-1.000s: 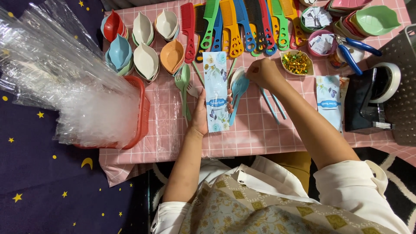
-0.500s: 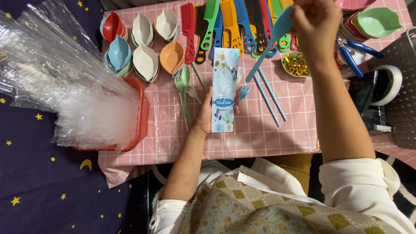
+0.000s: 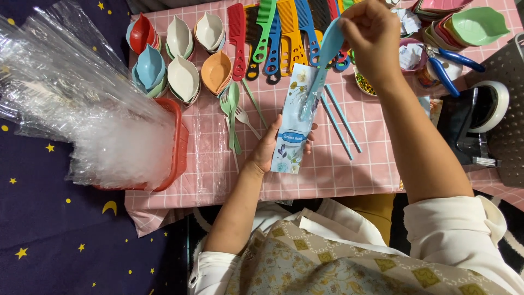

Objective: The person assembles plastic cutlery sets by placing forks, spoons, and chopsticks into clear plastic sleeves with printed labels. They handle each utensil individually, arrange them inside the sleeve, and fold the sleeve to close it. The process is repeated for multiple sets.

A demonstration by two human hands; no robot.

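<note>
Over a pink checked tablecloth (image 3: 349, 175), a person's left hand (image 3: 270, 150) cradles a narrow clear sleeve with a blue floral print (image 3: 296, 123), fingers curled round its lower end and the thumb along its left edge, so the pouch stands tilted just above the table near the middle of the cloth. The right hand (image 3: 374, 38), raised above the far side of the table, pinches the handle end of a light blue spoon (image 3: 322, 63) between closed fingertips; the spoon slants down and left, its lower part inside the mouth of the sleeve. Just right of the sleeve lie 2 light blue chopsticks (image 3: 341, 123), side by side on the cloth. To the left rest green and pale forks and spoons (image 3: 233, 112). Beyond them sit stacks of leaf-shaped bowls (image 3: 183, 76) in red, blue, cream and orange, and a row of coloured combs (image 3: 273, 38) lines the far edge. At the left end, a red basket (image 3: 177, 150) holds a large bundle of clear cellophane bags (image 3: 82, 98) fanning outward. At the right are blue-handled pliers (image 3: 450, 68), a black tape dispenser (image 3: 472, 128) with its roll, and further stacked bowls topped by a green one (image 3: 477, 24). A small dish of gold and green bits (image 3: 364, 84) sits partly hidden under the right forearm.
</note>
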